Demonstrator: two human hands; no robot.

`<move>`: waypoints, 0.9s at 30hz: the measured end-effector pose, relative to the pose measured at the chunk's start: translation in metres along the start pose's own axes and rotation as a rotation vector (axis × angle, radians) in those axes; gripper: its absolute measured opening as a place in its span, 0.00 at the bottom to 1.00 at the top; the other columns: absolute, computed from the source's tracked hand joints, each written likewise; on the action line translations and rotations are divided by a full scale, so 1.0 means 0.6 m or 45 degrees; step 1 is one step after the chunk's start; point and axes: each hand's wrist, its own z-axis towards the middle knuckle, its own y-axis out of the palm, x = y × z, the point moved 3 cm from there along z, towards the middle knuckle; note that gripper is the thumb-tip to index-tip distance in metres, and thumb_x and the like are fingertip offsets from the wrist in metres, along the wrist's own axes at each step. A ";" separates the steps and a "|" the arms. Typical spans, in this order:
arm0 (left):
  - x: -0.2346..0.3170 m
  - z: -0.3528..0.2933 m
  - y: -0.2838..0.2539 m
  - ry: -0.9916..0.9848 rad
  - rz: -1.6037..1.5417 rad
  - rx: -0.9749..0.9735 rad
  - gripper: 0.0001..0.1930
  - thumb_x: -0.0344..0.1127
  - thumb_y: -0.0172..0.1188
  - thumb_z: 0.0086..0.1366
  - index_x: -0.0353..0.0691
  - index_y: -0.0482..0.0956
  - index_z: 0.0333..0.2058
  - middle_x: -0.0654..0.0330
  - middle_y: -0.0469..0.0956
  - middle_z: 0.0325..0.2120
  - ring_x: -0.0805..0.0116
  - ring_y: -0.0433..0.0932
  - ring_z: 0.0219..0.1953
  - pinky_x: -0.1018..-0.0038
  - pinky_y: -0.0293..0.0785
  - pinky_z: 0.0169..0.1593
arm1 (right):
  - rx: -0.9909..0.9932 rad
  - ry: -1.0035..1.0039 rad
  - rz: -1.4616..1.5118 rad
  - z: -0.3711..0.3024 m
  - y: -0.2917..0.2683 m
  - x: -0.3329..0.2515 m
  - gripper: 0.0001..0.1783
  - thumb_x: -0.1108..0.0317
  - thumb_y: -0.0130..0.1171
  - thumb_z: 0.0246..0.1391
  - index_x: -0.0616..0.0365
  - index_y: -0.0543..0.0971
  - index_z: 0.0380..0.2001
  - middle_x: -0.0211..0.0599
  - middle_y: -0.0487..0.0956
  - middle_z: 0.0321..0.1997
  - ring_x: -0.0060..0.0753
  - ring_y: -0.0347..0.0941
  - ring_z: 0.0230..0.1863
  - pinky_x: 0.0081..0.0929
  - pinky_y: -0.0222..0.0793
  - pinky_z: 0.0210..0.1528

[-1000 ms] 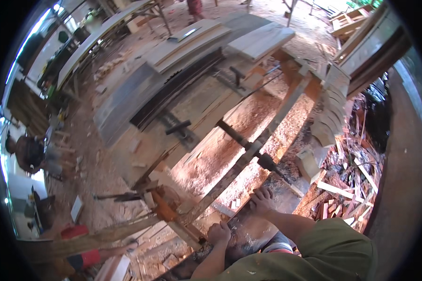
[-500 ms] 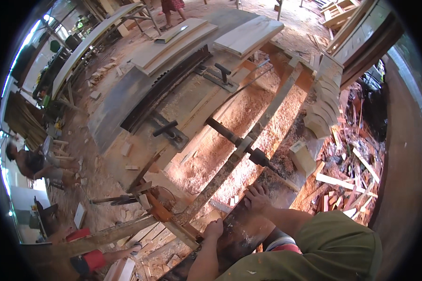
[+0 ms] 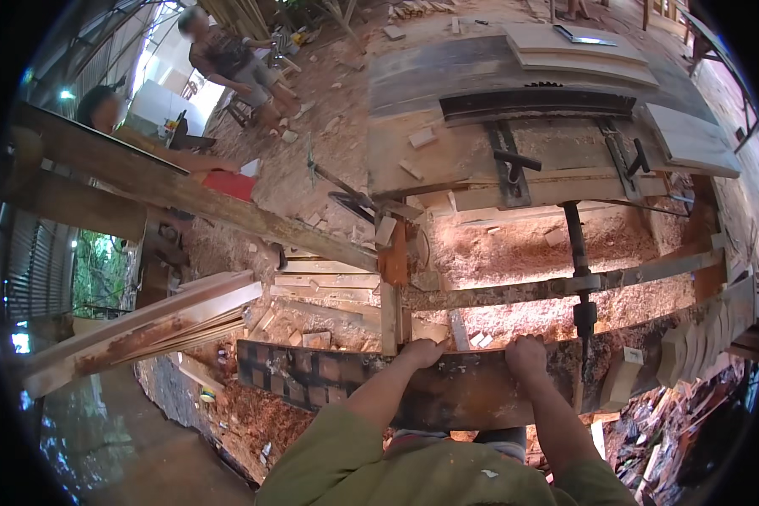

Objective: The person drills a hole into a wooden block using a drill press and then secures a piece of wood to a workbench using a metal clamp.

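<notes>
A long dark plank (image 3: 468, 390) lies in front of my body, its left part marked with a checked pattern. My left hand (image 3: 422, 352) is closed over its far edge, beside an upright wooden post (image 3: 390, 316). Farther right on the same edge, my right hand (image 3: 527, 356) is closed too, fingers curled over the wood. Neither hand shows a loose piece in it. Just right of my right hand, a dark drill chuck (image 3: 584, 316) on a shaft points its bit toward the plank. A pale wooden block (image 3: 622, 379) stands near the bit.
Several curved wooden pieces (image 3: 696, 346) line the plank's right end. Beyond the sawdust-filled frame is a saw table with a dark fence (image 3: 538, 104) and boards (image 3: 578, 55). A beam (image 3: 228, 202) crosses at left. Two people (image 3: 236, 67) are at the far left.
The view has swung left, bringing the plank level across the picture. My right hand, spread flat near the drill bit before, is now curled over the plank's far edge. My left stays on that edge.
</notes>
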 end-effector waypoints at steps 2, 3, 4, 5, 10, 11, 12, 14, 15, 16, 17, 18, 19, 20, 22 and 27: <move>-0.009 -0.005 0.015 -0.026 -0.016 0.019 0.37 0.59 0.30 0.72 0.31 0.77 0.53 0.41 0.74 0.55 0.44 0.74 0.57 0.57 0.65 0.64 | -0.287 -0.207 -0.087 0.012 0.018 -0.004 0.16 0.62 0.50 0.56 0.60 0.83 0.28 0.45 0.83 0.36 0.50 0.80 0.42 0.49 0.73 0.50; -0.014 -0.007 0.024 -0.036 -0.009 0.031 0.36 0.58 0.30 0.72 0.31 0.77 0.53 0.41 0.74 0.55 0.43 0.74 0.56 0.57 0.64 0.64 | -0.295 -0.222 -0.089 0.018 0.026 -0.010 0.16 0.62 0.50 0.56 0.60 0.83 0.28 0.45 0.83 0.36 0.50 0.80 0.42 0.49 0.73 0.50; -0.012 -0.007 0.023 -0.034 -0.017 0.037 0.36 0.58 0.30 0.72 0.31 0.77 0.53 0.41 0.74 0.55 0.43 0.74 0.56 0.57 0.64 0.64 | -0.478 -0.189 -0.080 0.029 0.038 -0.016 0.16 0.62 0.49 0.56 0.59 0.83 0.31 0.45 0.83 0.38 0.49 0.81 0.43 0.48 0.75 0.48; -0.010 -0.007 0.020 -0.035 -0.008 0.030 0.36 0.58 0.31 0.72 0.31 0.77 0.53 0.41 0.74 0.55 0.43 0.74 0.57 0.57 0.64 0.64 | -0.662 -0.159 -0.071 0.038 0.038 -0.025 0.16 0.62 0.49 0.56 0.58 0.84 0.33 0.45 0.83 0.40 0.48 0.81 0.45 0.48 0.77 0.47; 0.055 -0.038 -0.050 0.021 0.094 0.113 0.33 0.56 0.33 0.72 0.33 0.77 0.52 0.40 0.72 0.57 0.45 0.72 0.60 0.57 0.63 0.65 | -0.497 0.187 0.263 0.054 0.002 -0.013 0.25 0.55 0.42 0.59 0.58 0.82 0.44 0.50 0.82 0.49 0.54 0.78 0.51 0.50 0.73 0.53; -0.005 -0.013 -0.008 -0.041 0.138 0.086 0.30 0.53 0.34 0.71 0.40 0.76 0.55 0.44 0.73 0.57 0.45 0.72 0.59 0.54 0.64 0.65 | -0.426 0.135 0.296 0.046 0.004 -0.031 0.27 0.52 0.40 0.59 0.59 0.82 0.45 0.52 0.81 0.49 0.57 0.78 0.51 0.51 0.71 0.55; 0.048 -0.035 -0.043 -0.100 0.059 0.068 0.29 0.52 0.35 0.71 0.40 0.76 0.55 0.44 0.72 0.58 0.46 0.72 0.60 0.53 0.64 0.64 | -0.430 0.197 0.312 0.048 0.012 -0.010 0.27 0.53 0.40 0.60 0.58 0.82 0.45 0.51 0.82 0.48 0.57 0.79 0.49 0.50 0.72 0.53; -0.055 0.021 0.047 0.051 0.362 -0.002 0.29 0.51 0.33 0.73 0.38 0.79 0.51 0.45 0.77 0.53 0.44 0.77 0.55 0.53 0.70 0.60 | -0.609 -0.084 0.056 0.050 0.030 -0.048 0.24 0.53 0.41 0.62 0.54 0.83 0.41 0.47 0.84 0.43 0.50 0.81 0.45 0.49 0.75 0.47; -0.018 0.014 0.029 -0.038 0.205 0.129 0.28 0.48 0.33 0.73 0.36 0.80 0.47 0.44 0.80 0.49 0.45 0.79 0.51 0.52 0.74 0.55 | -0.438 0.094 0.150 0.054 0.072 -0.022 0.22 0.54 0.44 0.60 0.53 0.85 0.38 0.46 0.84 0.42 0.45 0.82 0.45 0.47 0.76 0.44; 0.020 0.000 0.006 -0.041 0.212 0.169 0.28 0.48 0.34 0.72 0.34 0.81 0.45 0.42 0.80 0.47 0.46 0.79 0.51 0.52 0.74 0.55 | -0.455 0.159 0.160 0.059 0.088 -0.006 0.20 0.57 0.47 0.57 0.53 0.86 0.36 0.45 0.85 0.42 0.43 0.82 0.45 0.46 0.77 0.44; 0.010 0.003 0.011 0.038 0.361 0.184 0.29 0.49 0.34 0.72 0.33 0.81 0.44 0.40 0.79 0.47 0.45 0.79 0.52 0.52 0.72 0.57 | -0.495 0.062 0.157 0.056 0.061 -0.016 0.18 0.60 0.48 0.55 0.54 0.86 0.36 0.45 0.85 0.42 0.45 0.82 0.44 0.45 0.77 0.46; 0.007 0.008 0.014 0.121 0.513 0.207 0.30 0.50 0.34 0.71 0.32 0.81 0.44 0.38 0.79 0.47 0.43 0.78 0.52 0.51 0.71 0.58 | -0.481 0.009 0.168 0.049 0.034 -0.017 0.16 0.62 0.50 0.54 0.55 0.86 0.34 0.45 0.85 0.41 0.45 0.83 0.43 0.45 0.77 0.45; 0.018 0.014 0.014 0.157 0.543 0.180 0.30 0.50 0.34 0.71 0.32 0.81 0.44 0.38 0.79 0.47 0.43 0.78 0.52 0.51 0.71 0.58 | -0.542 0.052 0.189 0.042 0.009 -0.012 0.21 0.59 0.47 0.54 0.56 0.86 0.40 0.47 0.84 0.45 0.44 0.82 0.48 0.43 0.74 0.51; 0.020 0.013 0.007 0.059 0.446 0.213 0.30 0.50 0.33 0.71 0.32 0.80 0.44 0.37 0.78 0.47 0.42 0.77 0.52 0.51 0.70 0.58 | -0.543 0.083 0.209 0.041 0.015 -0.008 0.21 0.59 0.47 0.54 0.56 0.86 0.40 0.47 0.84 0.45 0.44 0.82 0.48 0.43 0.74 0.51; 0.015 0.013 0.005 -0.043 0.357 0.234 0.30 0.49 0.32 0.71 0.31 0.79 0.45 0.36 0.78 0.47 0.40 0.77 0.52 0.50 0.69 0.58 | -0.515 0.098 0.241 0.038 0.024 -0.007 0.21 0.59 0.46 0.55 0.55 0.86 0.38 0.46 0.84 0.44 0.44 0.82 0.46 0.43 0.74 0.51; 0.003 0.002 0.018 0.063 0.491 0.202 0.25 0.44 0.32 0.71 0.33 0.76 0.45 0.37 0.78 0.46 0.39 0.77 0.50 0.51 0.71 0.56 | -0.444 0.092 0.296 0.032 0.041 -0.013 0.21 0.59 0.45 0.56 0.56 0.86 0.34 0.45 0.85 0.41 0.44 0.82 0.44 0.41 0.74 0.50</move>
